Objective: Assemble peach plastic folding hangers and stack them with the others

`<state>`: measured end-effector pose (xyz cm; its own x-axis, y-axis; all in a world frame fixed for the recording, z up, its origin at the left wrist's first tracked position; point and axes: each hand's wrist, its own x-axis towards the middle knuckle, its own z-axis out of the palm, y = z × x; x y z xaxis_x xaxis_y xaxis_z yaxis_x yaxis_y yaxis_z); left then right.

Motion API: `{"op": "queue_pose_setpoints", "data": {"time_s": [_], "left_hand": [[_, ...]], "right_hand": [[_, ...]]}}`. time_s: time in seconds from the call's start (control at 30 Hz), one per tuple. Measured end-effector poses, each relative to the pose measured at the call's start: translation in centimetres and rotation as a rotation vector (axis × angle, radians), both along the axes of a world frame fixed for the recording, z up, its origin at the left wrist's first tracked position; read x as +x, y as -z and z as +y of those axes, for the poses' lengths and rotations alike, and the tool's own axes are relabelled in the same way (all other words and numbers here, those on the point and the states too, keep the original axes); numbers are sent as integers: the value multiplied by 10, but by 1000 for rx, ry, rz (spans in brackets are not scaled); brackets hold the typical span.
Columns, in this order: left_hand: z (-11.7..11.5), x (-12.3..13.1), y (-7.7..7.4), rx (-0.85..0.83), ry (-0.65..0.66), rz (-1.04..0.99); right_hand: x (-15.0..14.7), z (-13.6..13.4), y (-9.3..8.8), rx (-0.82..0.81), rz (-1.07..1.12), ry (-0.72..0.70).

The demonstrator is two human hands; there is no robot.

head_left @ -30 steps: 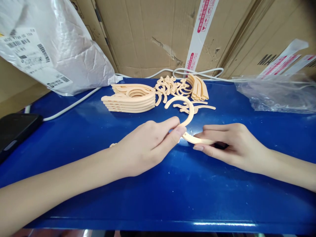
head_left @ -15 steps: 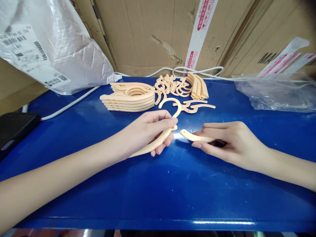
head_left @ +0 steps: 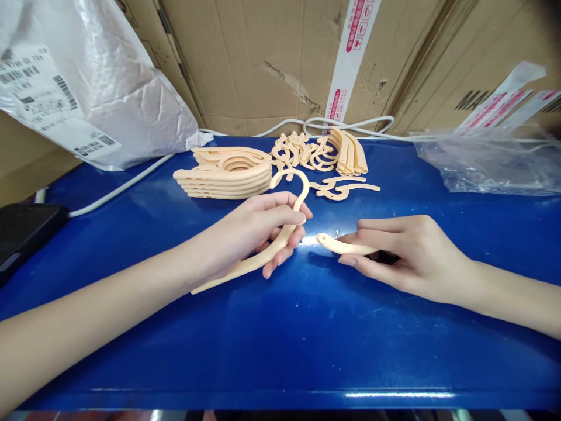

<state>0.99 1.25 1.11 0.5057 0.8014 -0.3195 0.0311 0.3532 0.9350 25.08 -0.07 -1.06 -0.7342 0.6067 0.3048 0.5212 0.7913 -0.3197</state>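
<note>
My left hand point(head_left: 267, 228) is closed around a cream plastic hanger hook and arm point(head_left: 258, 261); the curved hook rises above the thumb and the long arm slants down left beneath the palm. Between thumb and fingers of my right hand point(head_left: 407, 251) is a separate hanger arm point(head_left: 339, 246), its rounded end with a small hole pointing at the left hand. A gap lies between the two pieces. The rest of the right piece is hidden by the hand. Behind the left hand stands a stack of hanger arms point(head_left: 223, 182).
Loose hooks point(head_left: 293, 149) and several upright hanger arms point(head_left: 348, 153) lie at the back, with a few hook pieces point(head_left: 346, 190) in front. A phone point(head_left: 30, 234), a white cable point(head_left: 123, 187), a plastic parcel point(head_left: 131, 99), clear film point(head_left: 477, 164) and cardboard boxes point(head_left: 245, 64) surround the blue table point(head_left: 307, 351).
My left hand has tilted its hook and arm, shifting them slightly left so more of the arm shows below the wrist. My right hand has barely moved and keeps its hanger arm.
</note>
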Motion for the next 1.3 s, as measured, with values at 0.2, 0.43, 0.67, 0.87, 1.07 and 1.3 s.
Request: {"op": "queue_pose_setpoints", "data": {"time_s": [0.2,0.43,0.67,0.87,1.07,1.3], "left_hand": [[-3,2,-3,-23,-50,13],[-7,0,-1,-76,107,-23],[-3,-3,2,-75,166,23],[-1,-4,0,-108,221,-14],[0,-3,3,-109,181,-73],[0,-2,1,-82,152,-82]], "right_hand": [[-1,0,0,30,-9,-7],[-1,0,0,40,-34,-20],[0,-2,0,142,-34,-20],[-1,-3,0,237,-29,9],[1,-2,1,221,-16,32],[1,-1,3,204,-13,38]]}}
